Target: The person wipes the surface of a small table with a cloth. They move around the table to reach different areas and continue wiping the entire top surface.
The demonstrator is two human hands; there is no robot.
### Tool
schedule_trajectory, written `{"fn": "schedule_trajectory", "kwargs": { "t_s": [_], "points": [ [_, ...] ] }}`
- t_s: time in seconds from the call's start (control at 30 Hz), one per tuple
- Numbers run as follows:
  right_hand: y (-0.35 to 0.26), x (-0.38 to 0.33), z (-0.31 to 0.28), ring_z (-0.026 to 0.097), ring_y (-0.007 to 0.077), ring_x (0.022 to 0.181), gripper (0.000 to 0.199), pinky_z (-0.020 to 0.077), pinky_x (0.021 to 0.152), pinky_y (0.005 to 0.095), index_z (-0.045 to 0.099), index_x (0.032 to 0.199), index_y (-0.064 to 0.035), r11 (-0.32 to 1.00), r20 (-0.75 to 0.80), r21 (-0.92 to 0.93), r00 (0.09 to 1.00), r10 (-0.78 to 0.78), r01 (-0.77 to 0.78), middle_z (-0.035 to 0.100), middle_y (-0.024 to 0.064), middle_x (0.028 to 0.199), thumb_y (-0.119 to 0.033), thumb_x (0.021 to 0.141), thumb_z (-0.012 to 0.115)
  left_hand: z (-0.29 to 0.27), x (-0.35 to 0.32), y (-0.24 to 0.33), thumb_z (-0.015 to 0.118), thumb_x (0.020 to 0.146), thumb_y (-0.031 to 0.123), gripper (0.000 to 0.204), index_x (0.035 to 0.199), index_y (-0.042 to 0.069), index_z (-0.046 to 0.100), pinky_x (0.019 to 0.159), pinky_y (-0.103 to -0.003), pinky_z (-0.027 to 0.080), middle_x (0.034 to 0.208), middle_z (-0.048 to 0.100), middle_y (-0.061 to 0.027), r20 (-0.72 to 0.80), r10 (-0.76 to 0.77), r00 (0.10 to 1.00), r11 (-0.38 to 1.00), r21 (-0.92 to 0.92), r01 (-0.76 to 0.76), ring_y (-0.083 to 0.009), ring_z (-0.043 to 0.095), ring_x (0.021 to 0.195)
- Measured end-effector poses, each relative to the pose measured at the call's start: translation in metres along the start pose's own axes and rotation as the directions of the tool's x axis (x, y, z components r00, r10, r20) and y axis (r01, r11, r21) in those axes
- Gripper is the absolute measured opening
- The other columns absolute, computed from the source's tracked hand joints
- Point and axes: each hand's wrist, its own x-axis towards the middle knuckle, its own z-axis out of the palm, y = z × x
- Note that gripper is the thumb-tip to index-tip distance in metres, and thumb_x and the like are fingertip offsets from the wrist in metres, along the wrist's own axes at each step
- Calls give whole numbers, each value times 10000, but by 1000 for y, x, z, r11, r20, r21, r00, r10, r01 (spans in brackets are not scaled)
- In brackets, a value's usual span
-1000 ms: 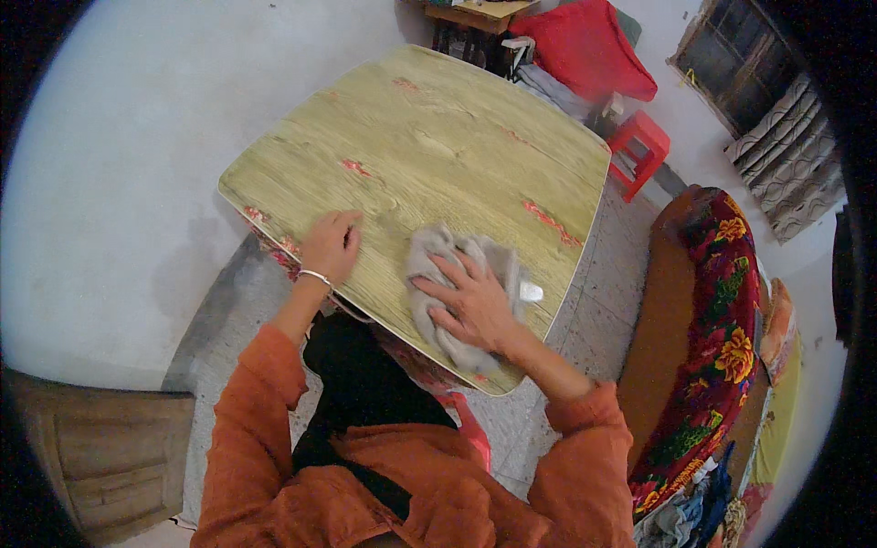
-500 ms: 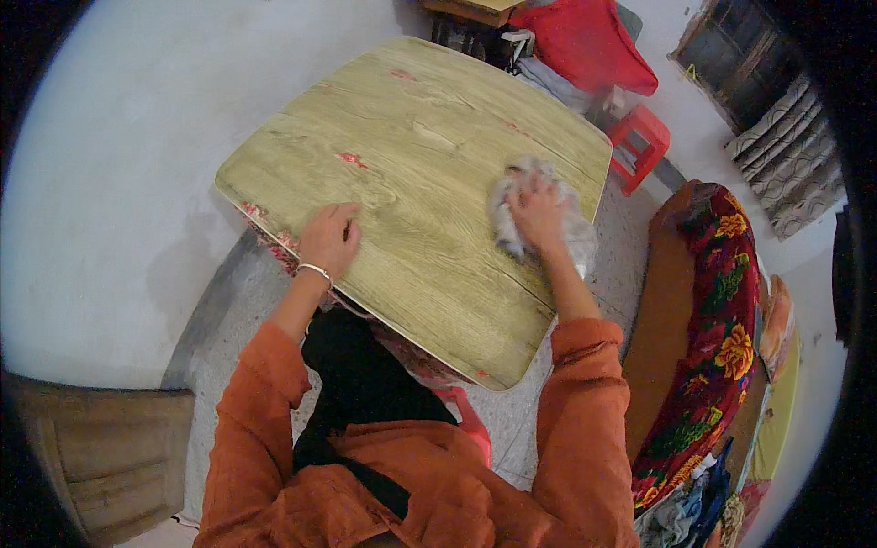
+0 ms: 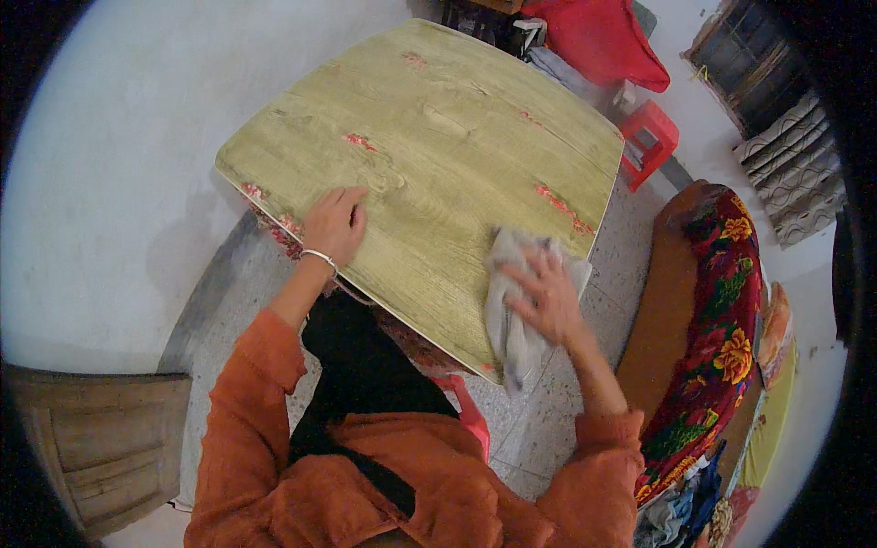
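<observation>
Cloth position: grey cloth (image 3: 512,315) lies under the right hand (image 3: 548,297), at the bench (image 3: 438,155) near-right edge, one end overhanging.
Cloth axis: runs toward the person.
Right hand: fingers spread, pressing flat.
Left hand (image 3: 333,224): flat, empty, well apart.

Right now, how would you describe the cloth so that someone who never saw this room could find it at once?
Start at the big table with the yellow-green wood-grain top in the middle of the room. Go to its near right corner, where the right hand presses down flat. The cloth is the crumpled pale grey rag under that hand, hanging partly over the edge, the only loose thing on the tabletop.
</observation>
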Motion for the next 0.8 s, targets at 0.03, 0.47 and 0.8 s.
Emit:
{"fn": "schedule_trajectory", "kwargs": {
  "t_s": [0.03, 0.47, 0.8],
  "points": [
    [10, 18, 3, 363, 397, 1272, 440, 247, 1076, 545, 560, 1262, -264, 997, -47, 6, 996, 74, -74, 386, 89, 1429, -410, 846, 568, 0, 1, -1, 561, 805, 120, 244, 1040, 81, 613, 787, -414, 463, 932, 604, -134, 12, -11, 1000, 1000, 5, 11, -324, 570, 877],
    [-88, 19, 13, 353, 388, 1273, 486, 254, 1031, 617, 512, 1297, -279, 925, 82, 125, 926, -369, 358, 354, 103, 1448, -440, 842, 568, 7, -3, -16, 561, 813, 131, 244, 1047, 83, 608, 790, -420, 469, 930, 604, -139, -44, 37, 998, 999, -35, -39, -330, 568, 893],
    [-14, 65, 27, 344, 390, 1278, 471, 245, 1039, 598, 527, 1294, -258, 996, -97, 20, 992, 84, -83, 355, 112, 1446, -433, 857, 545, -1, 3, -1, 547, 815, 131, 238, 1040, 88, 613, 764, -432, 473, 913, 602, -145, -5, 17, 1000, 1000, -22, -17, -340, 576, 870]
  ]
}}
